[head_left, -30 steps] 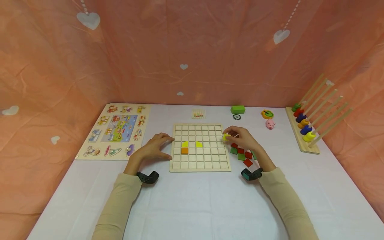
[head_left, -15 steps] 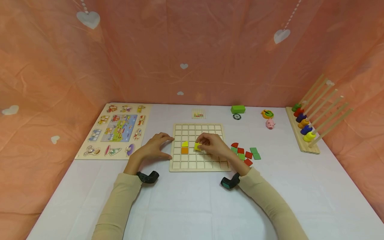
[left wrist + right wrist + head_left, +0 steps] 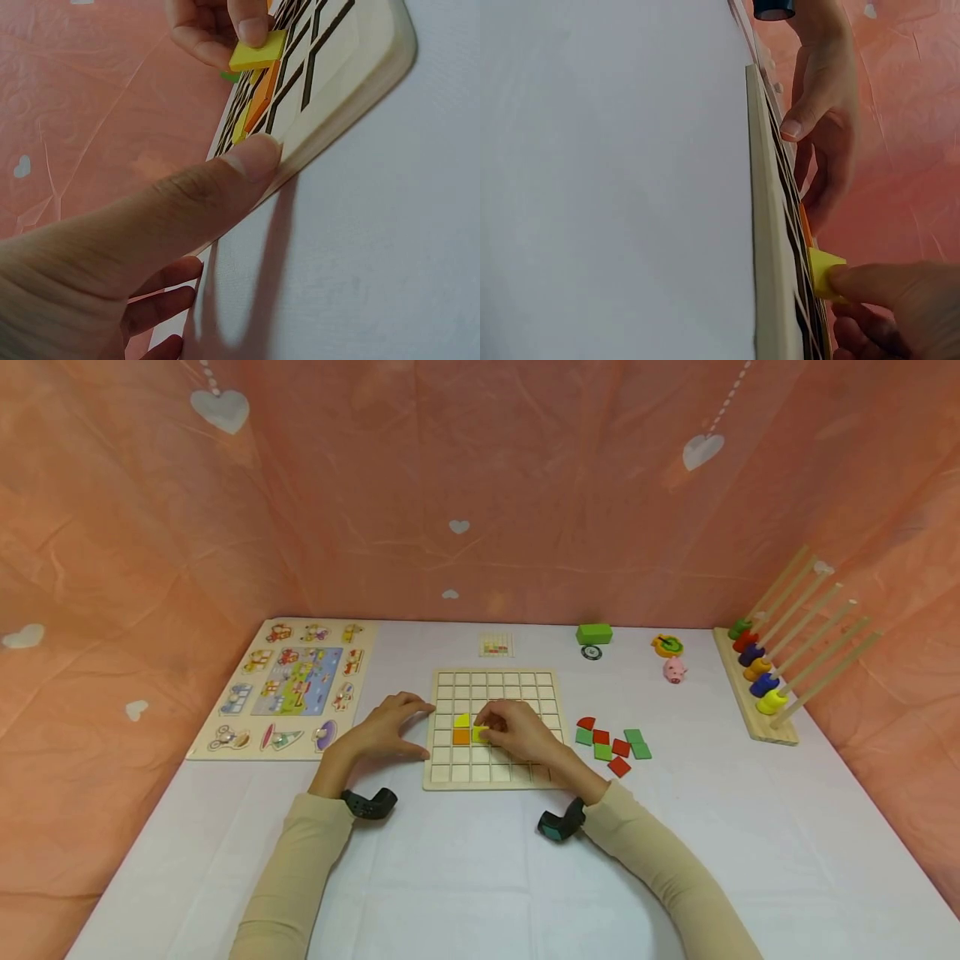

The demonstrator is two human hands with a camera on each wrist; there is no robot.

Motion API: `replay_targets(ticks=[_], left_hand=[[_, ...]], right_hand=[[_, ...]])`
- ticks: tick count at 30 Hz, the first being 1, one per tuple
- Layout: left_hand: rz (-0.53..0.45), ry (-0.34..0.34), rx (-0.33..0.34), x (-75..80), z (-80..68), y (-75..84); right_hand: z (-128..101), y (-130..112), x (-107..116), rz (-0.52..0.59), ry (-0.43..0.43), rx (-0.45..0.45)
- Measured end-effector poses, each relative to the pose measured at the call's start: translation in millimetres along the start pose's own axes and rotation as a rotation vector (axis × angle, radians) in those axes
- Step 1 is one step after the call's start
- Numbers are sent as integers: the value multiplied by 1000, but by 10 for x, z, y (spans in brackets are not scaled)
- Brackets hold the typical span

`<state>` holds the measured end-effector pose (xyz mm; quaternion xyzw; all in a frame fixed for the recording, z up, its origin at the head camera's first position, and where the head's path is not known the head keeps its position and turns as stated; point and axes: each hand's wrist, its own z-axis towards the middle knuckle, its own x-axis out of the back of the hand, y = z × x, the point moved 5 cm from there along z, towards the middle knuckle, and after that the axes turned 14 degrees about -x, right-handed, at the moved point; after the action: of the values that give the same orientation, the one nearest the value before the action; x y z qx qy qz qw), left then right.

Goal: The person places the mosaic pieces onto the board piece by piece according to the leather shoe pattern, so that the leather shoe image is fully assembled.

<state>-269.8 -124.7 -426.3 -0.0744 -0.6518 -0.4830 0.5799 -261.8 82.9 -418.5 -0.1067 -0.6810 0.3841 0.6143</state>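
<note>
My right hand (image 3: 517, 731) pinches a yellow square tile (image 3: 477, 737) between thumb and fingers. That tile is low over the wooden grid board (image 3: 450, 774), just right of an orange square tile (image 3: 461, 737) lying in a cell. In the left wrist view, the pinched yellow tile (image 3: 259, 51) appears slightly tilted above the grid. A yellow tile with a curved corner (image 3: 462, 721) lies in the cell beyond the orange one; another is hidden behind my right hand. My left hand (image 3: 386, 731) touches the board's left edge, thumb and fingers spread apart.
Several red and green tiles (image 3: 602, 737) lie right of the board. Behind it are a small pattern card (image 3: 497, 645) and a green block (image 3: 594, 633). A picture puzzle board (image 3: 285, 693) lies left; a pink pig (image 3: 675, 670) and a peg stand (image 3: 765, 693) are right.
My right hand has carried the yellow square tile leftward from the board's right edge to beside the orange tile. The loose tiles at right are now uncovered. My left hand has stayed put.
</note>
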Motion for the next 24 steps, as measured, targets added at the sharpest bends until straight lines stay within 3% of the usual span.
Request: replay_targets(ticks=[6, 16, 24], left_hand=[[-9, 3, 2, -1, -6, -1], [-13, 7, -1, 8, -8, 4], [-20, 5, 1, 19, -10, 22]], right_hand=[[5, 16, -32, -62, 10, -10], [-26, 1, 15, -48, -11, 46], [-93, 107, 331, 16, -15, 78]])
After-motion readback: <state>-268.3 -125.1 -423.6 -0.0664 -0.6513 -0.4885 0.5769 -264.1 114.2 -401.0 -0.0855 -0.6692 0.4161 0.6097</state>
